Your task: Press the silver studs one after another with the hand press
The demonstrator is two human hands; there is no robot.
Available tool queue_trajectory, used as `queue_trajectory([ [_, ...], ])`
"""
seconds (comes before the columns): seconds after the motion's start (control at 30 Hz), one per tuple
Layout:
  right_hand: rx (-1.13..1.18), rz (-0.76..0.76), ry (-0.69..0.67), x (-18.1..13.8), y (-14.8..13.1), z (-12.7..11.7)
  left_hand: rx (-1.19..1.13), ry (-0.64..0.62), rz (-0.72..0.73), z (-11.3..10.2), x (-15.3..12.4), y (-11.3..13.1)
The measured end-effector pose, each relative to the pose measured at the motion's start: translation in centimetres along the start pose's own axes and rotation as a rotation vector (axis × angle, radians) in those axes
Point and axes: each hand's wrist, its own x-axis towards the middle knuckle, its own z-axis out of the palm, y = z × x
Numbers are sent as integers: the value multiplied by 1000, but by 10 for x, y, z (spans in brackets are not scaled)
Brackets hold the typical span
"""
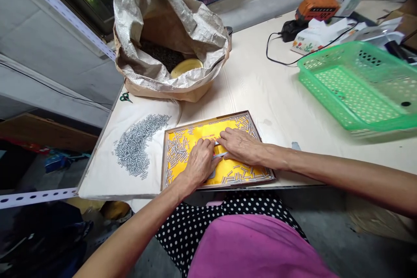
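Observation:
A shallow brown-rimmed tray (208, 122) with a yellow bottom lies at the table's front edge. Small silvery metal pieces (177, 147), like short springs or pins, are scattered in it, mostly along the sides. Over the tray's middle, my left hand (202, 160) and my right hand (239, 145) face each other with fingers closed. Pale grey narrow strips (220, 154) run between their fingertips; their kind is unclear, as the fingers hide most of them. To the left, a heap of similar metal pieces (135, 147) rests on a white cloth (97, 169).
Behind the tray stands an open woven sack (202, 21) holding dark contents and a yellow bowl (187, 67). Green-handled scissors (125, 97) lie near the left edge. A green perforated basket (352, 95), an orange battery pack (317, 8) and a black cable (270, 54) are on the right.

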Motion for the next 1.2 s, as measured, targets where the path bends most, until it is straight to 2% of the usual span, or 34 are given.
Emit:
queue_trajectory([
  [0.1,51,-2,-37,1,-2,7,-6,-30,0,1,1,2],
  [0.23,59,31,-61,3,-4,7,-18,-10,2,5,1,0],
  [0.3,51,43,-41,3,1,3,-30,49,-15,7,-4,-1],
  [0.37,75,20,-46,4,10,-2,-44,160,-14,9,-13,1],
  [0.47,139,-38,-47,7,25,-5,-60,298,66,17,-32,12],
  [0.57,33,14,30,16,34,-2,-122,344,127,29,-44,31],
  [0.67,-104,60,28,30,36,1,-204,387,115,36,-46,49],
  [0.8,-100,130,69,34,32,-2,-282,423,115,35,-52,52],
  [0.87,-30,139,139,24,24,-5,-293,489,53,32,-62,43],
  [0.93,96,66,173,9,10,-5,-236,529,-139,27,-74,28],
  [1.0,195,-8,111,-5,-6,-1,-141,446,-378,20,-81,12],
  [1.07,227,-19,36,-14,-20,6,-110,258,-530,11,-79,-1],
  [1.2,261,3,42,-16,-31,23,-216,-70,-625,-5,-59,-10],
])
